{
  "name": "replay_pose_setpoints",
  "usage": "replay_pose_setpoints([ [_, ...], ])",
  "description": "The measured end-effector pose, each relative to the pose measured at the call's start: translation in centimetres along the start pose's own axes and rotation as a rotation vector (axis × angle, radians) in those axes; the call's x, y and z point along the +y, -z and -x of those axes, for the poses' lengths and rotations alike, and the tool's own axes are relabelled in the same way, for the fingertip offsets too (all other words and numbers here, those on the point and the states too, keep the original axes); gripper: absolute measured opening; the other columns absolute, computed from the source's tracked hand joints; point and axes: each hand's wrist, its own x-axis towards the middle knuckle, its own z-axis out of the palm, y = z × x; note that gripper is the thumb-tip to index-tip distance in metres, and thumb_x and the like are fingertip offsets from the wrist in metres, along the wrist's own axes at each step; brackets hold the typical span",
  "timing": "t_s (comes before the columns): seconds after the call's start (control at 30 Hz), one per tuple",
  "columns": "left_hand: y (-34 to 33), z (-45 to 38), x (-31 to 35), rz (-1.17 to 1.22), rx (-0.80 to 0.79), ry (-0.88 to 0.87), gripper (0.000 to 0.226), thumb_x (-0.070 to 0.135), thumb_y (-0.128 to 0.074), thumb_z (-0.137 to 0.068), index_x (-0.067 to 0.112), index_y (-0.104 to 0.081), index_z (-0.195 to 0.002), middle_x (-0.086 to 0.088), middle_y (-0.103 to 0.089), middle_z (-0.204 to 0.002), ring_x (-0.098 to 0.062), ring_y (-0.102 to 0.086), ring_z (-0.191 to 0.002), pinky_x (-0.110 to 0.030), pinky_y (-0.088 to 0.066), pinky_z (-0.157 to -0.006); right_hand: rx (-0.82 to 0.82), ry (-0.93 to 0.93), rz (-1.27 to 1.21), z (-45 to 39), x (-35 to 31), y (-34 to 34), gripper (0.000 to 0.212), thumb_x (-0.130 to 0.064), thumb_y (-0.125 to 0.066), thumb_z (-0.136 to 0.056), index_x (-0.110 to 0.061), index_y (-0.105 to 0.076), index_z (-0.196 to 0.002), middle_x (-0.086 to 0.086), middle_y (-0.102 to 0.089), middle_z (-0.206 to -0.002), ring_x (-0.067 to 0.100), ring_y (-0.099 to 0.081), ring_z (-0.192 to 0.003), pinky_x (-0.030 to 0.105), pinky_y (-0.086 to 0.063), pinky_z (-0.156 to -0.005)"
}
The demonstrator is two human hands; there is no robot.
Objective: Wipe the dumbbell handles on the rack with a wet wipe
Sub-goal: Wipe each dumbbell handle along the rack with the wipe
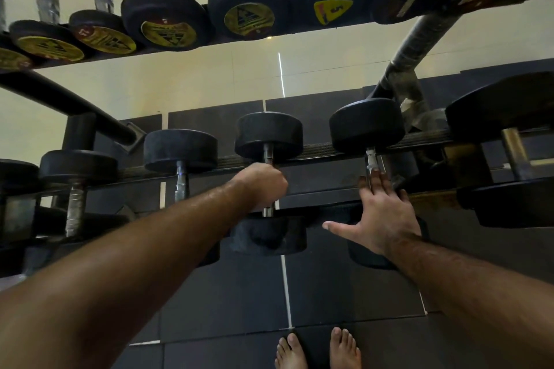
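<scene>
Black round-headed dumbbells lie in a row on the lower tier of the rack (pixel 317 156). My left hand (pixel 263 186) grips the steel handle of the middle dumbbell (pixel 268 135), fingers curled around it; no wipe shows in the fist. My right hand (pixel 383 213) lies flat, fingers straight, thumb spread to the left, on the handle of the dumbbell to the right (pixel 367 126), whose bare steel (pixel 371 159) shows above my fingertips. No wet wipe is visible anywhere.
More dumbbells sit left (pixel 180 150) and right (pixel 503 108) on the same tier. An upper tier (pixel 245 12) holds dumbbells with yellow labels. A diagonal rack post (pixel 419 36) rises at right. My bare feet (pixel 317 350) stand on dark floor tiles.
</scene>
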Motion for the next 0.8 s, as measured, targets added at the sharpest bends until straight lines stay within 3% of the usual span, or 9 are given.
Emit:
replay_pose_setpoints([
  [0.07, 0.2, 1.0, -0.3, -0.018, -0.149, -0.187, 0.027, 0.008, -0.056, -0.097, 0.023, -0.074, -0.111, 0.001, -0.074, -0.105, -0.026, -0.070, -0.103, -0.034, -0.053, -0.078, 0.008, 0.011, 0.003, 0.0, 0.1, 0.0, 0.152, -0.116, -0.011, -0.057, -0.014, -0.024, -0.169, 0.016, -0.013, -0.178, 0.033, -0.015, -0.165, 0.058, -0.030, -0.127],
  [0.13, -0.1, 2.1, -1.9, 0.147, -0.133, -0.176, 0.032, 0.012, -0.060, -0.096, 0.032, -0.075, -0.117, 0.006, -0.075, -0.109, -0.022, -0.069, -0.104, -0.033, -0.053, -0.082, 0.006, 0.015, 0.003, 0.1, 0.2, 0.0, 0.153, -0.116, -0.010, -0.057, -0.014, -0.023, -0.170, 0.017, -0.012, -0.178, 0.034, -0.014, -0.165, 0.058, -0.030, -0.127],
  [0.23, -1.1, 3.1, -4.0, 0.402, 0.196, 0.158, 0.030, 0.017, -0.062, -0.101, 0.035, -0.076, -0.120, 0.009, -0.076, -0.119, -0.014, -0.072, -0.107, -0.037, -0.057, -0.097, 0.003, 0.022, -0.008, 0.1, 0.2, 0.1, 0.153, -0.116, -0.012, -0.057, -0.014, -0.022, -0.170, 0.017, -0.010, -0.178, 0.033, -0.013, -0.165, 0.057, -0.030, -0.127],
  [0.3, -2.4, 2.5, -3.2, 0.535, 0.461, 0.414, 0.020, 0.019, -0.063, -0.102, 0.026, -0.078, -0.114, 0.002, -0.076, -0.116, -0.019, -0.073, -0.102, -0.036, -0.057, -0.094, 0.007, 0.016, -0.020, 0.1, 0.2, 0.1, 0.153, -0.116, -0.013, -0.057, -0.014, -0.022, -0.170, 0.016, -0.009, -0.179, 0.033, -0.013, -0.165, 0.057, -0.029, -0.128],
  [0.37, -3.9, 2.0, -1.8, 0.661, 0.525, 0.503, 0.018, 0.021, -0.065, -0.101, 0.023, -0.080, -0.110, -0.002, -0.074, -0.115, -0.024, -0.072, -0.101, -0.037, -0.057, -0.093, 0.009, 0.015, -0.027, 0.0, 0.1, 0.2, 0.153, -0.116, -0.014, -0.057, -0.014, -0.022, -0.170, 0.016, -0.009, -0.179, 0.032, -0.013, -0.165, 0.057, -0.028, -0.128],
  [0.43, -5.4, 2.4, -1.2, 0.757, 0.503, 0.439, 0.020, 0.017, -0.071, -0.096, 0.022, -0.082, -0.111, -0.003, -0.074, -0.117, -0.025, -0.072, -0.103, -0.032, -0.057, -0.094, 0.005, 0.022, -0.022, 0.0, 0.2, 0.1, 0.152, -0.116, -0.014, -0.057, -0.014, -0.021, -0.170, 0.016, -0.009, -0.179, 0.032, -0.013, -0.165, 0.057, -0.027, -0.128],
  [0.57, -5.0, 4.5, -2.6, 0.837, 0.146, 0.101, 0.022, 0.009, -0.078, -0.086, 0.024, -0.085, -0.100, 0.008, -0.080, -0.099, -0.004, -0.072, -0.089, -0.007, -0.049, -0.081, 0.007, 0.025, -0.010, 0.0, 0.4, -0.2, 0.154, -0.116, -0.006, -0.055, -0.013, -0.025, -0.169, 0.017, -0.012, -0.178, 0.034, -0.015, -0.164, 0.059, -0.029, -0.127],
  [0.7, -4.0, 2.7, -3.3, 0.833, 0.565, 0.223, 0.016, 0.017, -0.082, -0.088, 0.024, -0.084, -0.102, 0.007, -0.076, -0.100, -0.008, -0.071, -0.088, -0.025, -0.057, -0.084, 0.006, 0.026, -0.005, 0.0, 0.3, -0.1, 0.154, -0.116, -0.006, -0.056, -0.014, -0.025, -0.170, 0.016, -0.009, -0.178, 0.033, -0.013, -0.165, 0.058, -0.029, -0.128],
  [0.8, -4.5, 1.1, -2.0, 0.706, 0.395, 0.130, 0.014, 0.020, -0.079, -0.086, 0.027, -0.082, -0.098, 0.008, -0.074, -0.104, -0.014, -0.071, -0.096, -0.035, -0.059, -0.087, 0.005, 0.021, -0.001, -0.1, 0.3, -0.1, 0.153, -0.116, -0.008, -0.057, -0.015, -0.024, -0.170, 0.017, -0.010, -0.178, 0.033, -0.013, -0.165, 0.058, -0.027, -0.128],
])
